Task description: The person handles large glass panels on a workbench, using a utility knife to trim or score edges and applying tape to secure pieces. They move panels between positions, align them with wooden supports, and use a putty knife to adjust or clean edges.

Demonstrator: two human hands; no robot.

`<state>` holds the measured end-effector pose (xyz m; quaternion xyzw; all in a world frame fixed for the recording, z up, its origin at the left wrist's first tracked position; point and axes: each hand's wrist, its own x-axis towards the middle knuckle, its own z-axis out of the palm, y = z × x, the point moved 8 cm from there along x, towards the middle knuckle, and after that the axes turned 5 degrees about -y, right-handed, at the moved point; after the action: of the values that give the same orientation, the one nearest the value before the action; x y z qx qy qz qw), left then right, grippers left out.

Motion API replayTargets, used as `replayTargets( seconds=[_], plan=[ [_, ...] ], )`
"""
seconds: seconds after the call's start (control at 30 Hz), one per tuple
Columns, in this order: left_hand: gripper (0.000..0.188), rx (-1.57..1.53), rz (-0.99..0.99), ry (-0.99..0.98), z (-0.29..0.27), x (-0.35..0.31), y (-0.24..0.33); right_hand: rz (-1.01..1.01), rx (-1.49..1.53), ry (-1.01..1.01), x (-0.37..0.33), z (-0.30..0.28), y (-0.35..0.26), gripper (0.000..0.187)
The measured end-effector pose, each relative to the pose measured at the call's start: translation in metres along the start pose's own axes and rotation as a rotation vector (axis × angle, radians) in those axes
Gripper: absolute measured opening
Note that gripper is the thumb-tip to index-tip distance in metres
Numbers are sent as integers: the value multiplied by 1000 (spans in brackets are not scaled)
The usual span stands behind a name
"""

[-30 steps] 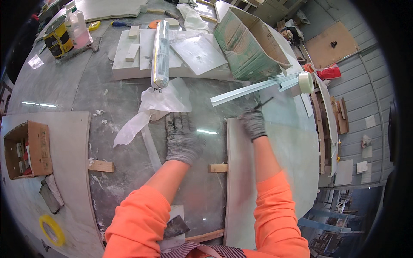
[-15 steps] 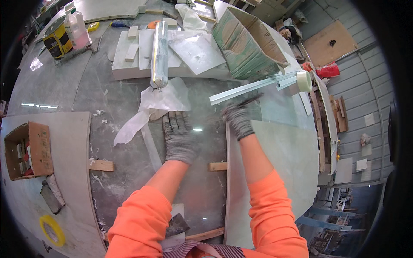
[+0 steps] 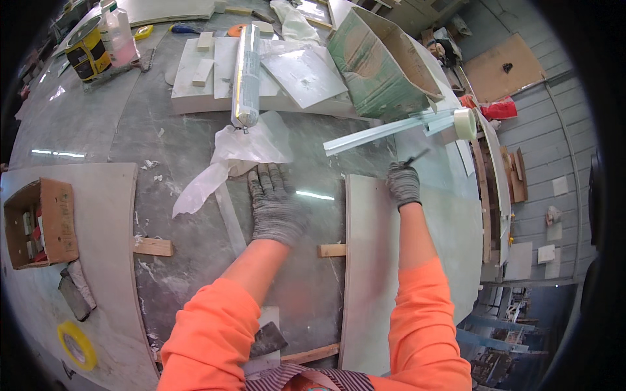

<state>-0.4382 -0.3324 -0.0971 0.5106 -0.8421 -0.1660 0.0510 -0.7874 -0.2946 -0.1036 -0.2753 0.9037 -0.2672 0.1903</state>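
Observation:
My left hand (image 3: 277, 205), in a grey knit glove, lies flat on the glossy grey slab (image 3: 300, 277) with its fingers stretched out. Its fingertips are close to a crumpled white translucent sheet (image 3: 257, 144). A narrow pale strip (image 3: 229, 218) runs along the slab beside that wrist. My right hand (image 3: 403, 184), gloved alike, is closed round a thin dark stick-like tool (image 3: 417, 157), whose exact kind I cannot make out. It is over the far left part of a pale board (image 3: 411, 287), just below several light blue angled strips (image 3: 365, 135).
A silver sealant sausage (image 3: 246, 81) rests against stacked white boards (image 3: 195, 102). To their right stands a worn cardboard box (image 3: 375, 78); a tape roll (image 3: 464, 124) sits on the strips. On the left board are a small carton (image 3: 60, 225) and yellow tape (image 3: 77, 345).
My right hand, with the dark tool in it, has moved right, away from the slab's middle and over the pale board. My left hand stays flat in nearly the same place.

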Motion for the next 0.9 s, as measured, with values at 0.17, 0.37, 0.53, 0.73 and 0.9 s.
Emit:
replayTargets(
  seconds=[0.17,0.37,0.53,0.73,0.9],
  plan=[
    [87,16,-7,-19,3,2,-1,-75,264,-231,-13,19,-12,30],
    [85,14,0,-8,5,1,-1,-246,-327,-155,-17,23,-29,27],
    [84,-28,7,21,2,3,-1,-186,305,-439,-41,64,-48,26],
    [86,13,-11,34,2,1,-2,-216,-297,68,-48,10,-73,34],
    [87,-9,-21,38,2,1,-2,-12,41,-281,-40,29,-46,46]
  ],
)
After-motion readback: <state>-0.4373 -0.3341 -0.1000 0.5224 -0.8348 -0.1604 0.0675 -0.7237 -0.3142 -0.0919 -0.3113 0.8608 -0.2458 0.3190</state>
